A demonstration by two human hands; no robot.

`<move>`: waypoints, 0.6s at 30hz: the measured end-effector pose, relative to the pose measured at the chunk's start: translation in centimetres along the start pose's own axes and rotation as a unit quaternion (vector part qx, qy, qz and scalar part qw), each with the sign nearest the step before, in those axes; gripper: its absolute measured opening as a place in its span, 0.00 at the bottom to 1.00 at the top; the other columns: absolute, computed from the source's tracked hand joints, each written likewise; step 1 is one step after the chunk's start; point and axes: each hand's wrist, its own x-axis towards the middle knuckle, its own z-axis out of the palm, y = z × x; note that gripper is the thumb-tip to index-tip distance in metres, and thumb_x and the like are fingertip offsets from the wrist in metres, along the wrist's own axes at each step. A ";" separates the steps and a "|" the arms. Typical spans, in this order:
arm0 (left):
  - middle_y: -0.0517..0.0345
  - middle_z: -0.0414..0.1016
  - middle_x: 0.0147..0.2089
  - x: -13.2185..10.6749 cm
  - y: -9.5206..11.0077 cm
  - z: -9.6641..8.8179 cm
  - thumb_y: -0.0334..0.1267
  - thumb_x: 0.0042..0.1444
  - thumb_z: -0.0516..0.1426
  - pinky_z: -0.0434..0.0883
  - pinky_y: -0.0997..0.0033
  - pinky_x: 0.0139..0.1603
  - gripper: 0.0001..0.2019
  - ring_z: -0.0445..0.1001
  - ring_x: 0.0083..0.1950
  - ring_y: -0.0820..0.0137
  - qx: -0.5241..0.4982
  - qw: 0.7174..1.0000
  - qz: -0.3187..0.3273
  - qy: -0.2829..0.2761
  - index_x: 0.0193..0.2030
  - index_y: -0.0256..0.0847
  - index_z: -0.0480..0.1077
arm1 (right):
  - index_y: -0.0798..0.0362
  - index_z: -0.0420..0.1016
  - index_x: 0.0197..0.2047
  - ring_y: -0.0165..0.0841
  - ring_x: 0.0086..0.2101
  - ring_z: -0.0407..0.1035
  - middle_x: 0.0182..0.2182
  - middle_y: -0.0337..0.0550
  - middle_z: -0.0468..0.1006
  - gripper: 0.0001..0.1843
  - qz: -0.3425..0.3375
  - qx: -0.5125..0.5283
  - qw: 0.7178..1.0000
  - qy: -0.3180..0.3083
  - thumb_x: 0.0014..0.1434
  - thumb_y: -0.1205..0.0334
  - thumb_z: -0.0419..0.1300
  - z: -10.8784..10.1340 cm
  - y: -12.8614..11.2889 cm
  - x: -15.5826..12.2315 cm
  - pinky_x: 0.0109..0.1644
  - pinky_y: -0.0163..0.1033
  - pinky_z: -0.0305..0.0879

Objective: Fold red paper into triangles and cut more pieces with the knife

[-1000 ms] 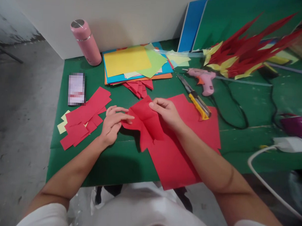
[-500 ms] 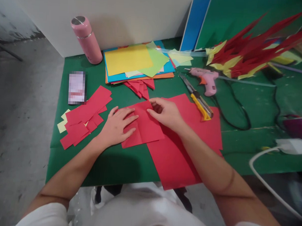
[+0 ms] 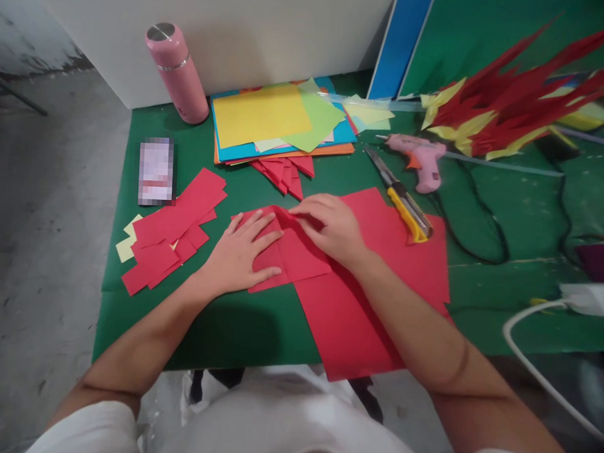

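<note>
Surface (image 3: 504, 289): green, carrying everything listed here.
Flame-shaped paper (image 3: 517, 106): long red spikes with yellow pieces along the base, at the far right.
Large red sheets (image 3: 337, 328): flat and overlapping near the middle, partly hidden by the right forearm (image 3: 412, 331) crossing over them.
Colored paper stack (image 3: 261, 121): at the back, yellow and light green on top, blue and orange beneath.
Red strips (image 3: 167, 214): loosely piled at the left, pale yellow scraps showing from under them.
Creased red sheet (image 3: 305, 257): between the hands, its right part over the large sheets; fold lines cross it, and its far edge lifts in a curled ridge.
Left hand (image 3: 238, 257): palm down on that sheet, fingers spread wide, covering its left part.
Right hand (image 3: 334, 228): fingers narrow, pinching the raised far edge.
Pink flask (image 3: 178, 77): upright, left of the stack.
Utility knife (image 3: 399, 196): yellow-handled, blade out, partly on the large sheets.
Glue gun (image 3: 425, 155): pink, just beyond the knife.
Red triangles (image 3: 287, 176): clustered just before the stack.
</note>
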 end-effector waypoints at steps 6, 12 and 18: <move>0.42 0.61 0.70 0.3 -0.5 0.2 0.59 0.63 0.52 0.48 0.42 0.73 0.33 0.58 0.72 0.53 -0.023 0.999 -0.018 0.034 0.67 0.37 0.61 | 0.52 0.81 0.41 0.37 0.39 0.74 0.38 0.48 0.82 0.11 -0.128 -0.037 0.990 -0.046 0.67 0.65 0.55 0.1 0.4 -0.3 0.41 0.43 0.71; 0.38 0.63 0.68 0.4 -0.5 0.5 0.56 0.61 0.55 0.53 0.44 0.71 0.32 0.61 0.70 0.52 -0.013 0.999 -0.023 0.048 0.64 0.34 0.62 | 0.51 0.81 0.40 0.37 0.39 0.73 0.39 0.47 0.82 0.14 -0.159 -0.057 0.981 -0.092 0.68 0.64 0.54 0.0 0.0 -0.1 0.43 0.44 0.71; 0.39 0.65 0.66 0.3 -0.5 0.7 0.58 0.58 0.57 0.54 0.46 0.71 0.33 0.63 0.68 0.51 -0.012 0.998 -0.027 0.063 0.62 0.35 0.64 | 0.52 0.81 0.40 0.38 0.40 0.73 0.39 0.47 0.83 0.14 -0.185 -0.065 0.974 -0.110 0.68 0.64 0.53 0.2 -0.4 0.0 0.42 0.44 0.72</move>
